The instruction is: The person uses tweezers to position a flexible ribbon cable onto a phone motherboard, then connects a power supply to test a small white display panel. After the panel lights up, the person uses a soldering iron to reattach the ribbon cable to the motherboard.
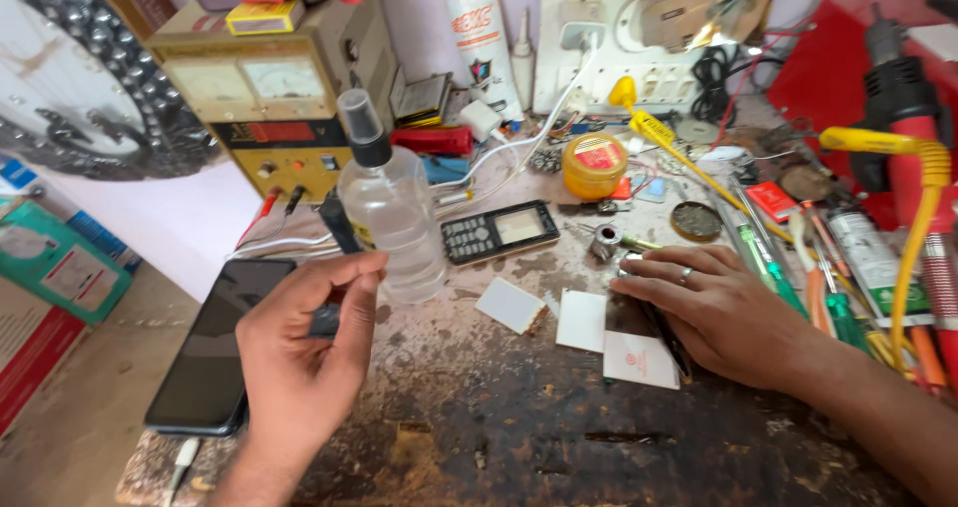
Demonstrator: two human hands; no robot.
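The left hand (299, 352), at the 7 o'clock area of the view, pinches a small dark tool (334, 238) between thumb and fingertips, fingers pressed together on its lower end. The tool stands tilted just beside a clear spray bottle (391, 213) at 11 o'clock from the hand. The right hand (714, 302), at 3 o'clock, lies flat with fingers spread on the worn workbench (519, 427), touching white cards (609, 337). A keypad phone (499, 232) lies at 12 o'clock; a black smartphone (212, 347) lies at 9 o'clock.
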